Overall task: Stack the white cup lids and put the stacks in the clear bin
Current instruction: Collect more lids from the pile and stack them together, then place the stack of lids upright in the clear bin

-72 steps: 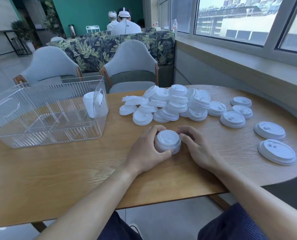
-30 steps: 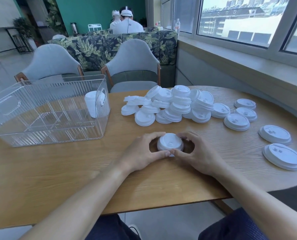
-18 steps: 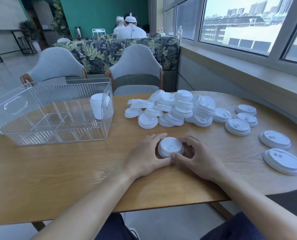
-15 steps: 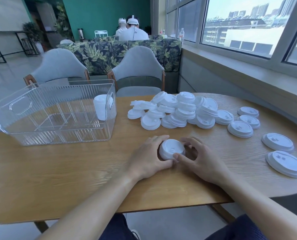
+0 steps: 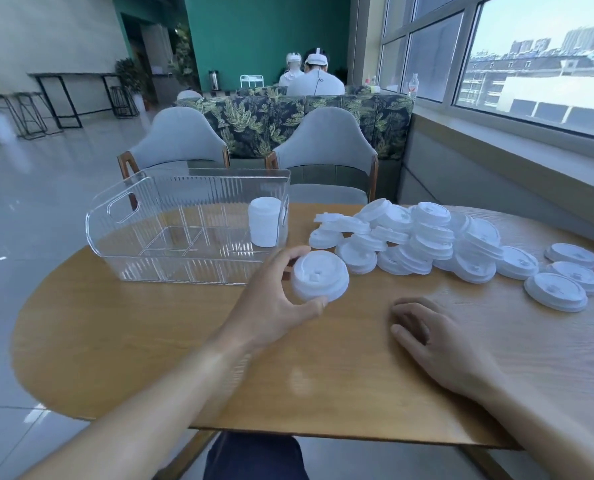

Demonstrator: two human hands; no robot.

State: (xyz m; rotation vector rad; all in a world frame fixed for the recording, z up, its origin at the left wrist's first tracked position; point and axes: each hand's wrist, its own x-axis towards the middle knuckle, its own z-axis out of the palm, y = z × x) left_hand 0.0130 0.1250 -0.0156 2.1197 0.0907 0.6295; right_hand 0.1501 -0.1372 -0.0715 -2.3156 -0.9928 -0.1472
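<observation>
We see a short stack of lids gripped by the left hand, thumb under the near rim, fingers curled over the far side. It looks lifted off the surface, tilted toward us, just off the clear bin at the bin's 4 o'clock corner. Inside the bin, at its right end, a taller stack stands upright against the wall.

Right hand lies palm down on the surface at 4 o'clock from the held stack, fingers loosely bent, holding nothing.

Loose lid pile sits at 2 o'clock from the held stack, lids overlapping and leaning on each other. Further right, at 3 o'clock, a few single lids lie flat, apart from the pile.

Beyond the surface at 12 o'clock: two grey chairs, then a leaf-print sofa back.
</observation>
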